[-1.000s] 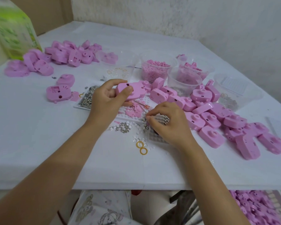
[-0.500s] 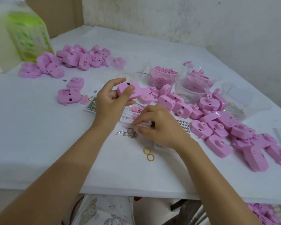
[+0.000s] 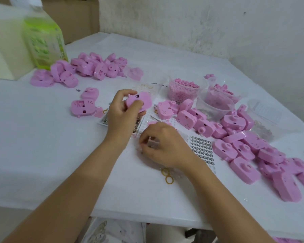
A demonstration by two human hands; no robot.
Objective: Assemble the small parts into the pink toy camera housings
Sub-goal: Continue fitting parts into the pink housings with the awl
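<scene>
My left hand (image 3: 120,114) grips a pink toy camera housing (image 3: 142,100) above the middle of the white table (image 3: 42,146). My right hand (image 3: 165,146) is low over a white studded tray (image 3: 165,121), fingertips curled together at its left side as if pinching something small; what they hold is hidden. A sheet of small silver rings (image 3: 203,149) lies just right of that hand. Many more pink housings (image 3: 235,151) are heaped to the right, and another pile of housings (image 3: 95,67) sits at the back left.
Clear tubs of pink pellets (image 3: 183,88) and pink parts (image 3: 216,100) stand behind the tray. Two yellow rubber bands (image 3: 167,176) lie near my right wrist. A green-and-white carton (image 3: 42,37) stands at the far left. The table's front edge runs just below my forearms.
My right hand moved left off the ring sheet to the tray's near-left side, uncovering the rings. My left hand keeps gripping the housing and has tilted it.
</scene>
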